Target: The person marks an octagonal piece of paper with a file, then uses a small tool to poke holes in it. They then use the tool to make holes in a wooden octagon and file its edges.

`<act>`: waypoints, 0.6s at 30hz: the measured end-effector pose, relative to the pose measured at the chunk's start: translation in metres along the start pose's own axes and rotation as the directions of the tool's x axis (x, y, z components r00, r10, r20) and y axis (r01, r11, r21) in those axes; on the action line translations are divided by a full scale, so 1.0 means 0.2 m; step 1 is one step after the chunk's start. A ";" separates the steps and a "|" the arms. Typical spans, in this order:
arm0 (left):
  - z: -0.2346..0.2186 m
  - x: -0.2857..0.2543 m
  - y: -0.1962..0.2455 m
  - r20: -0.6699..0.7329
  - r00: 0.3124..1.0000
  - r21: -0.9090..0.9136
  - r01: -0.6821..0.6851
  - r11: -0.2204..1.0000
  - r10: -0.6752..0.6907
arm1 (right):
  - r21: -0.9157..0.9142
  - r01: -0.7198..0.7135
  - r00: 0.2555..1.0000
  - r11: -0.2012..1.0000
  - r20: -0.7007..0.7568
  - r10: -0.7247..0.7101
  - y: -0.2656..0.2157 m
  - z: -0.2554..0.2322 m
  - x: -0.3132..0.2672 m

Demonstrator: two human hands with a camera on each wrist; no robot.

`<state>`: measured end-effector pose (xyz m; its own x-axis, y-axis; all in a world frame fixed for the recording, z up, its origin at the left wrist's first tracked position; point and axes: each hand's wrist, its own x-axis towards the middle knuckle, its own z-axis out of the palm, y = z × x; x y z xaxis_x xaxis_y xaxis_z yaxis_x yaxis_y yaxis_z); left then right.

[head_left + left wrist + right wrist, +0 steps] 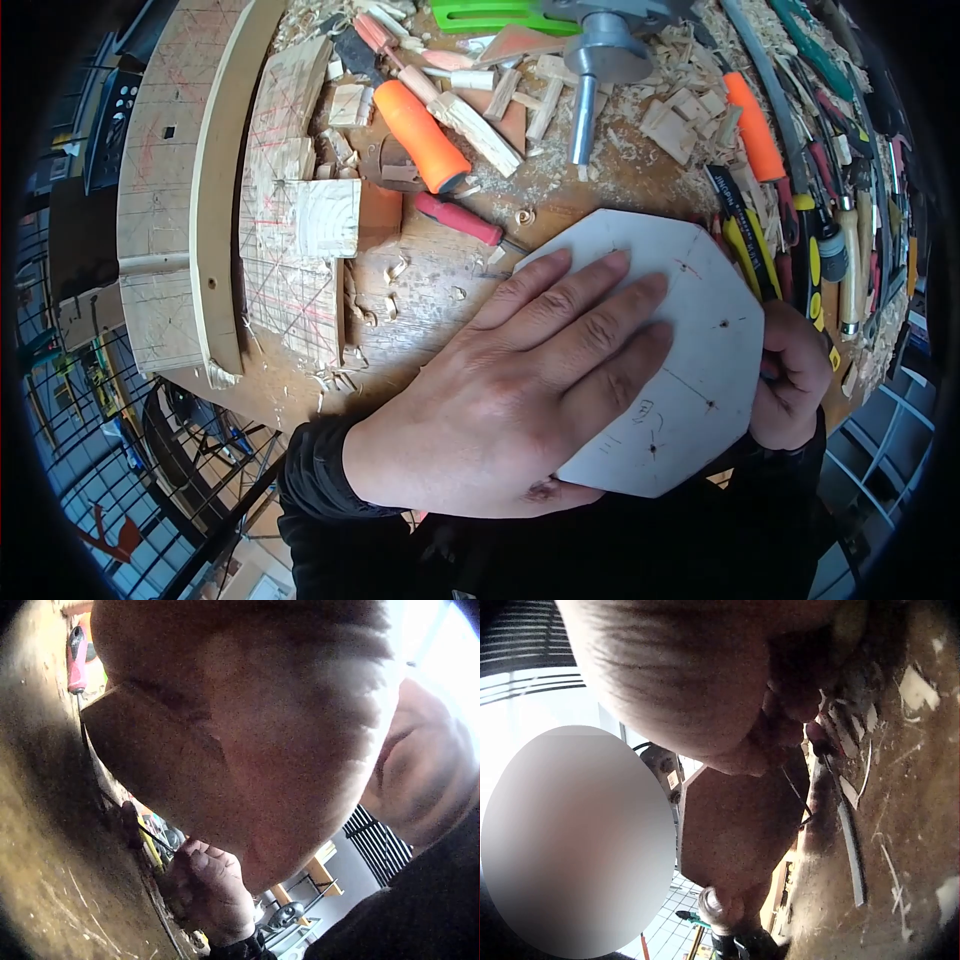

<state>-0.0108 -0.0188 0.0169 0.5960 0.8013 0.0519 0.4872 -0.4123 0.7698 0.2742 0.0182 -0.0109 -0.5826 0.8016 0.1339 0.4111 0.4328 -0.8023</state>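
Note:
A pale, many-sided plate (700, 350) with pencil marks and small holes is tilted above the bench's near side. My left hand (490, 400) grips its left part, four fingers spread over the marked face and the thumb tucked behind. The shaded underside of the plate (739, 825) shows in the right wrist view, with my left hand (739, 911) at its lower edge. At the plate's right edge is my right hand (795, 380), fingers curled. In the left wrist view my right hand (214, 892) pinches a thin dark rod (156, 837) that reaches under the plate.
A red-handled screwdriver (460, 218) lies beyond the plate. Behind it are an orange handle (422, 135), a wooden block (330, 218), offcuts and a metal clamp screw (585, 115). Curved boards (225, 190) stand left; knives and files, including a yellow-black knife (745, 235), crowd the right.

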 end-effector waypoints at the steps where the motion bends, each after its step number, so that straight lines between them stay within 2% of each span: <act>1: 0.00 0.00 0.00 -0.003 1.000 0.009 -0.007 1.000 0.007 | -0.001 0.005 1.000 1.000 0.010 -0.005 0.00 0.00 0.00; 9: -0.01 0.00 0.05 -0.020 0.997 0.120 -0.068 0.990 0.071 | 0.051 -0.005 1.000 0.999 -0.002 0.005 -0.03 0.00 0.01; 11: 0.01 -0.01 0.01 -0.158 0.980 0.081 -0.107 0.991 0.119 | 0.091 -0.066 0.998 0.994 0.017 0.065 -0.04 0.00 0.00; 13: 0.02 -0.03 -0.01 -0.205 0.960 0.106 -0.171 0.980 0.190 | 0.127 -0.058 0.998 0.990 -0.007 0.059 -0.07 0.01 0.00; 15: 0.03 -0.06 0.03 -0.455 0.890 -0.119 -0.024 0.993 -0.033 | 0.220 -0.008 0.991 0.976 -0.131 0.038 -0.04 0.05 -0.01; 17: 0.01 -0.08 0.06 -0.491 0.820 -0.344 0.127 0.930 -0.294 | 0.240 0.033 0.982 0.970 -0.187 0.012 -0.04 0.06 -0.01; 18: 0.03 -0.09 0.04 -0.521 0.783 -0.447 0.088 0.890 -0.339 | 0.283 0.025 0.971 0.959 -0.235 0.044 -0.04 0.07 0.00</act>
<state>-0.0129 -0.0386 0.0184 -0.0306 0.9933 0.1112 0.2013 -0.1029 0.9741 0.2621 0.0088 -0.0128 -0.3825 0.8944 0.2317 0.1811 0.3185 -0.9305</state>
